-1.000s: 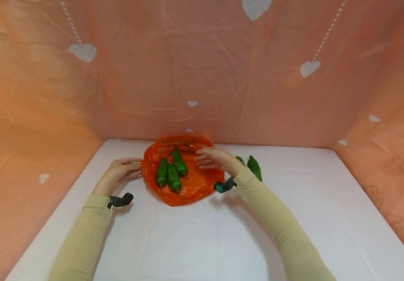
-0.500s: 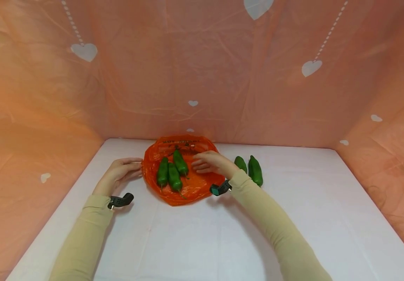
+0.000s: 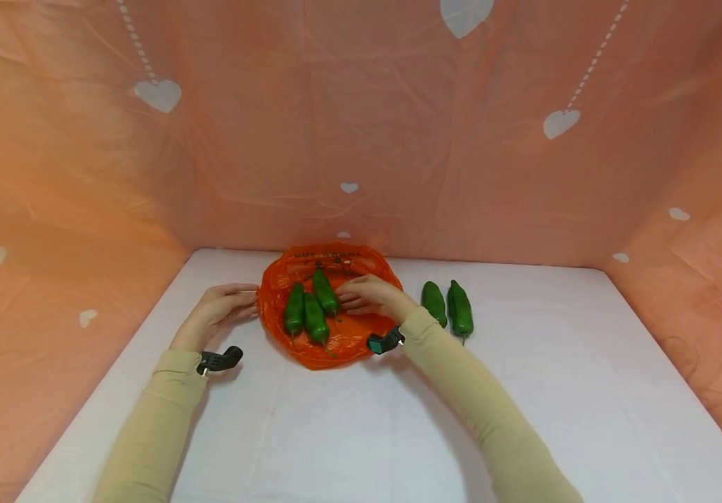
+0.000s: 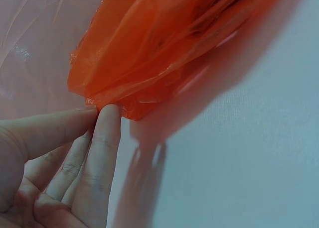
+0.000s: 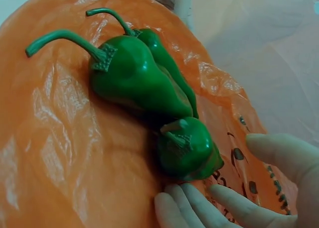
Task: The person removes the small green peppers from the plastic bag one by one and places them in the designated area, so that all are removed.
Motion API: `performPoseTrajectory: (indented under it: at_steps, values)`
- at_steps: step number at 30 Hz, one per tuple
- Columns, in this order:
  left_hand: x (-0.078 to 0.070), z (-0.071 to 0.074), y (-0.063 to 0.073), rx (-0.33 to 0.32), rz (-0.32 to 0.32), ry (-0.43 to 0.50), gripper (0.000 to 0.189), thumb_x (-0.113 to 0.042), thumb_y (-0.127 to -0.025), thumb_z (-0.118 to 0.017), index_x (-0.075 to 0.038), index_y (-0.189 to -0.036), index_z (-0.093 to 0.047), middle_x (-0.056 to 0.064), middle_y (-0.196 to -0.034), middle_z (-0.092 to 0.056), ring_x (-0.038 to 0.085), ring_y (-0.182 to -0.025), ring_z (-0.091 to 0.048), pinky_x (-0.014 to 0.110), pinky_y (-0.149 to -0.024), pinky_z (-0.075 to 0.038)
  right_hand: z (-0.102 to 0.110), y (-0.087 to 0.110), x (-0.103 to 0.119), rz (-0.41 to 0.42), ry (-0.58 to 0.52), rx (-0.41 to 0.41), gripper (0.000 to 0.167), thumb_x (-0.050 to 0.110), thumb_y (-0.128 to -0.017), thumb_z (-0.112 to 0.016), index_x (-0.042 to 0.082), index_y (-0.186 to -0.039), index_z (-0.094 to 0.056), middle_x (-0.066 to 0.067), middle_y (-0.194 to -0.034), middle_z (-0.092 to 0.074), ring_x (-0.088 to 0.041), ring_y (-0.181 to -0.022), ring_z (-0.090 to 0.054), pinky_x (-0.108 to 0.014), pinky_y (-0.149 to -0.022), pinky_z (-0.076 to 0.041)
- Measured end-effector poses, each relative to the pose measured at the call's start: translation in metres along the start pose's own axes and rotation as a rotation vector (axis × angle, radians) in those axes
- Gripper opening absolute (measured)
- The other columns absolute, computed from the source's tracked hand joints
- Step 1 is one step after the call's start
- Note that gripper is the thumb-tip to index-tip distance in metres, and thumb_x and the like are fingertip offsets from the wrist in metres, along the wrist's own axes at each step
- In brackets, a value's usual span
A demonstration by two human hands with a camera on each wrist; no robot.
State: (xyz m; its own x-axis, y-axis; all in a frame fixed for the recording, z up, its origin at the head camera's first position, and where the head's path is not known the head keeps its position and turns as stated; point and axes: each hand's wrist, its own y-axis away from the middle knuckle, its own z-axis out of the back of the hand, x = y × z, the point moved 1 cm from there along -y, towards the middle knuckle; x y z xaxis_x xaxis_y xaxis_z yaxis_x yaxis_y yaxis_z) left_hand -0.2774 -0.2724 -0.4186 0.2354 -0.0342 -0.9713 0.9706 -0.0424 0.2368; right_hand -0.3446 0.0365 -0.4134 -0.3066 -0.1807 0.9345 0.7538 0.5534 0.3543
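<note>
An orange-red plastic bag (image 3: 313, 358) lies spread open on the white table, with printing near its far edge. Inside it are three green peppers: a left one (image 3: 294, 313), a front one (image 3: 316, 323) and a far one (image 3: 325, 292). My left hand (image 3: 218, 311) pinches the bag's left edge between thumb and fingers (image 4: 103, 153). Over the right part of the bag is my right hand (image 3: 376, 296), its fingers (image 5: 239, 205) extended beside the far pepper (image 5: 187, 151). Whether the fingertips touch that pepper cannot be told. No pepper is held between thumb and fingers.
Two more green peppers, one (image 3: 433, 302) beside the right sleeve and another (image 3: 459, 309) farther right, lie on the white table (image 3: 556, 370). Pinkish-orange sheets (image 3: 399, 175) with white hearts rise at the back and both sides.
My right hand has moved left over the bag, closer to the far pepper. The two peppers on the table are less covered by my arm. My left hand keeps its pinch on the edge.
</note>
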Motion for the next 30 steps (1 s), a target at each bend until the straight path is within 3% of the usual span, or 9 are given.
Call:
performPoseTrajectory:
  at_steps: [5,15,23,30]
  values:
    - [-0.002,0.000,0.001,0.008,0.001,-0.009,0.051,-0.011,-0.097,-0.057,0.010,-0.140,-0.038,0.010,-0.108,-0.064,0.018,-0.092,-0.067,0.040,-0.094,-0.048,-0.004,-0.002,0.002,-0.013,0.026,-0.033,0.036,0.017,-0.096,-0.058,-0.004,-0.124,-0.059,-0.021,-0.124,-0.057,-0.031,-0.109,-0.059,-0.042,-0.095,-0.049]
    - [-0.002,-0.003,-0.001,-0.015,0.024,0.070,0.050,-0.004,-0.095,-0.057,0.011,-0.139,-0.038,0.003,-0.094,-0.068,0.018,-0.086,-0.069,0.040,-0.091,-0.050,-0.011,-0.004,0.006,-0.013,0.081,-0.068,0.031,0.014,-0.093,-0.063,-0.003,-0.119,-0.064,-0.012,-0.111,-0.064,-0.025,-0.097,-0.062,-0.041,-0.092,-0.051]
    - [-0.002,-0.002,0.001,0.002,0.005,-0.001,0.051,-0.012,-0.097,-0.057,0.010,-0.139,-0.038,0.007,-0.104,-0.066,0.020,-0.093,-0.068,0.041,-0.094,-0.048,-0.016,-0.007,0.005,0.010,0.113,-0.098,0.027,0.014,-0.088,-0.069,-0.004,-0.108,-0.069,-0.006,-0.096,-0.067,-0.022,-0.086,-0.063,-0.040,-0.086,-0.054]
    - [-0.002,-0.003,-0.001,-0.003,0.011,0.045,0.050,-0.007,-0.096,-0.057,0.011,-0.138,-0.038,0.004,-0.095,-0.068,0.019,-0.088,-0.068,0.042,-0.093,-0.048,-0.020,-0.010,0.004,0.005,0.174,-0.149,0.031,0.015,-0.086,-0.073,-0.006,-0.108,-0.067,-0.009,-0.096,-0.065,-0.022,-0.082,-0.064,-0.038,-0.081,-0.056]
